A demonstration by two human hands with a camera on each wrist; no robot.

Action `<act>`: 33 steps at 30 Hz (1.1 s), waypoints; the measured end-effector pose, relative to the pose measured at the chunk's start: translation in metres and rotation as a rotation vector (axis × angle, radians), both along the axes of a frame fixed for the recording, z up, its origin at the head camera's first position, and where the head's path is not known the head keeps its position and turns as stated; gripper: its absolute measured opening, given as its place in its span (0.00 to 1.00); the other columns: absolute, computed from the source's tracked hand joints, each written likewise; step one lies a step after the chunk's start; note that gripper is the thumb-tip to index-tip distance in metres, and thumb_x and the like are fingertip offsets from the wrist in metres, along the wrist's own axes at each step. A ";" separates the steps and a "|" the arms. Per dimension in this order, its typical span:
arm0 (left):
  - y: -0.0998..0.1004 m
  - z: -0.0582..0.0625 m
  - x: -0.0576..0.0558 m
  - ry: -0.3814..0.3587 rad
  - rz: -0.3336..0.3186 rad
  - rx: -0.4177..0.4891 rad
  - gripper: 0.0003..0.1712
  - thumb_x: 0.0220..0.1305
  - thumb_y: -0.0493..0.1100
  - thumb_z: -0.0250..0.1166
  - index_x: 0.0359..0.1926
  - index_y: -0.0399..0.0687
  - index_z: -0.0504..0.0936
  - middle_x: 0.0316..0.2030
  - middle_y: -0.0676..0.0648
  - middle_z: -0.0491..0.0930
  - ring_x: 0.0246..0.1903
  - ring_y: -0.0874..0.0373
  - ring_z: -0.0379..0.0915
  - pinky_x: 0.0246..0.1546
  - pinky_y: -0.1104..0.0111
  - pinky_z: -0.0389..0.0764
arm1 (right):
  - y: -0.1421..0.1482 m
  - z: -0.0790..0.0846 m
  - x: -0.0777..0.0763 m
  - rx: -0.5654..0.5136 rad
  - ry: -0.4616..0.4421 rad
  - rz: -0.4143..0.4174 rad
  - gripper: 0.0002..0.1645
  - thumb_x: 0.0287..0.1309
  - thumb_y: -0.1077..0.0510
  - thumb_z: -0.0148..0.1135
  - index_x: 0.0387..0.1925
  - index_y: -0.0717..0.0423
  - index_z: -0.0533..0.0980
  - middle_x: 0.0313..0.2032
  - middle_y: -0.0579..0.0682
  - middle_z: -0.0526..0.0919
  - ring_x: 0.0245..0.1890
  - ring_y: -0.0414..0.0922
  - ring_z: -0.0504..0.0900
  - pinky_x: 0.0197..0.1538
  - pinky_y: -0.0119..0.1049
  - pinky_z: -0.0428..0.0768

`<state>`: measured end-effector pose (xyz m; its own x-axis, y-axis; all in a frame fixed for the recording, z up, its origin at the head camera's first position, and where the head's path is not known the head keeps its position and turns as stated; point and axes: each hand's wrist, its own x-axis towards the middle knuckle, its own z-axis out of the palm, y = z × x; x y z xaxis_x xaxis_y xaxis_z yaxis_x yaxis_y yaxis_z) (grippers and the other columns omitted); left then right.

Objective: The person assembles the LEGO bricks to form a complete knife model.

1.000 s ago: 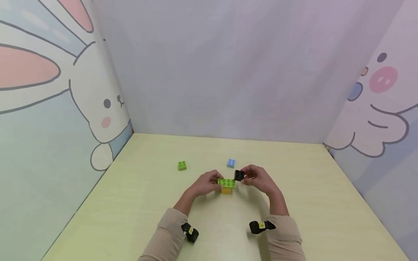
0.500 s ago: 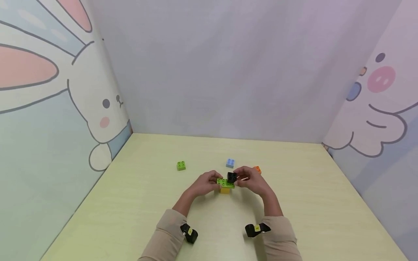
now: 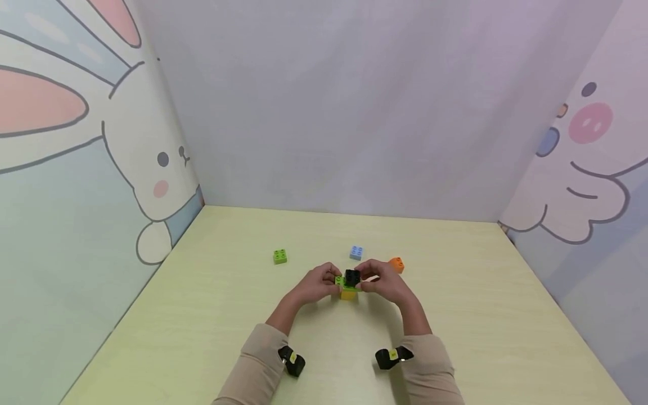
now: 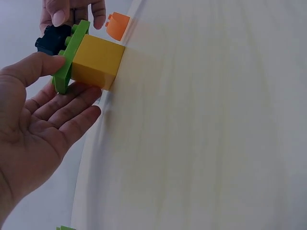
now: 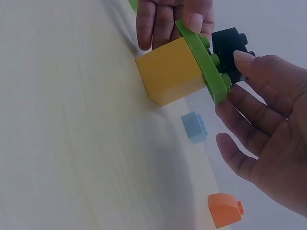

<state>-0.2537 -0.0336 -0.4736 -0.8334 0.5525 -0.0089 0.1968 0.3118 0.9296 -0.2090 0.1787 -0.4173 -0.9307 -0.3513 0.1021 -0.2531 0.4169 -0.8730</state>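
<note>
A black building brick (image 3: 352,277) is pinched between thumb and fingers of my right hand (image 3: 386,283), over the studs of a flat green brick (image 5: 211,72). In the right wrist view its underside is right at those studs. My left hand (image 3: 319,286) grips the opposite end of the green brick, thumb along the studded face and fingers beneath, as the left wrist view shows. Under the green brick sits a larger yellow block (image 4: 98,60), plain-sided and standing on the table. Fingers partly cover the green brick from above.
Behind the hands lie a light blue brick (image 3: 356,252) and, to the right, an orange brick (image 3: 397,265) with a curved side. A small green brick (image 3: 280,256) is farther left on the pale table (image 3: 228,315). Printed cloth walls (image 3: 324,112) rise around it.
My right hand has moved left, bringing the black brick from beside the green brick to over its studs. The orange brick, earlier hidden behind that hand, now shows. The left hand keeps its grip.
</note>
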 end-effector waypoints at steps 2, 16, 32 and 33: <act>0.000 0.000 0.000 -0.004 -0.002 0.006 0.14 0.57 0.35 0.65 0.44 0.44 0.72 0.38 0.49 0.79 0.39 0.58 0.75 0.42 0.62 0.74 | 0.001 -0.005 -0.003 -0.001 0.010 0.011 0.21 0.50 0.71 0.65 0.47 0.71 0.74 0.41 0.63 0.79 0.42 0.59 0.76 0.45 0.46 0.76; -0.003 0.031 0.017 -0.012 -0.017 0.029 0.14 0.56 0.30 0.63 0.44 0.37 0.72 0.40 0.41 0.79 0.41 0.51 0.76 0.43 0.60 0.73 | 0.005 -0.029 -0.018 0.062 0.019 -0.004 0.18 0.50 0.60 0.70 0.45 0.54 0.80 0.40 0.47 0.81 0.41 0.48 0.77 0.42 0.41 0.76; -0.001 0.003 0.002 -0.029 -0.009 0.003 0.16 0.57 0.34 0.64 0.47 0.42 0.73 0.41 0.45 0.80 0.41 0.56 0.76 0.44 0.60 0.72 | -0.001 -0.024 -0.021 0.121 0.024 0.034 0.15 0.51 0.67 0.66 0.43 0.64 0.78 0.37 0.54 0.80 0.39 0.52 0.75 0.39 0.42 0.74; -0.001 -0.001 -0.001 -0.028 -0.007 0.002 0.16 0.57 0.35 0.64 0.47 0.43 0.73 0.41 0.46 0.80 0.41 0.56 0.76 0.43 0.60 0.72 | -0.002 -0.023 -0.021 0.127 0.025 0.040 0.15 0.50 0.67 0.67 0.43 0.64 0.78 0.37 0.54 0.80 0.38 0.52 0.75 0.39 0.42 0.74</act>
